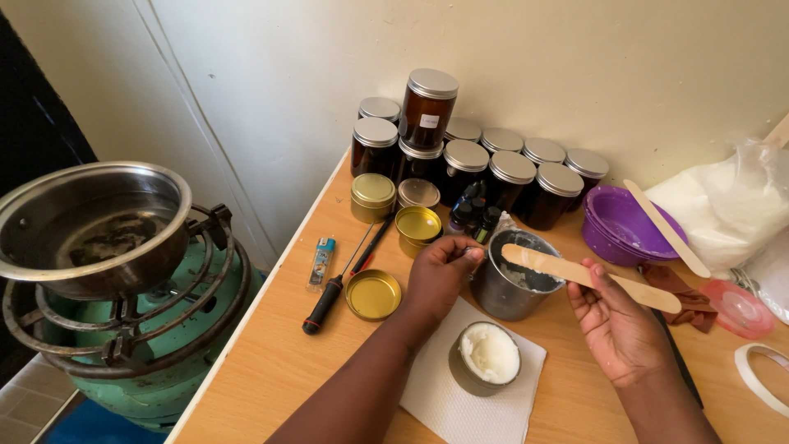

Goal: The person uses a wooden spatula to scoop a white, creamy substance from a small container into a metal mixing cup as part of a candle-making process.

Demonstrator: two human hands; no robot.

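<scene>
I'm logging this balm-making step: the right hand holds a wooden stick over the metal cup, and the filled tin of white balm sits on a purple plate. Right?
Not quite. The head view shows the filled tin sitting on a white paper towel, not a purple plate. The rest holds: the right hand holds the wooden stick over the metal cup.

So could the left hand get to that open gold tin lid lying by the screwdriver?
Probably yes. The left hand grips the metal cup's rim, and the gold lid lies just beside it on bare table, nothing between, though it would have to let go first.
</scene>
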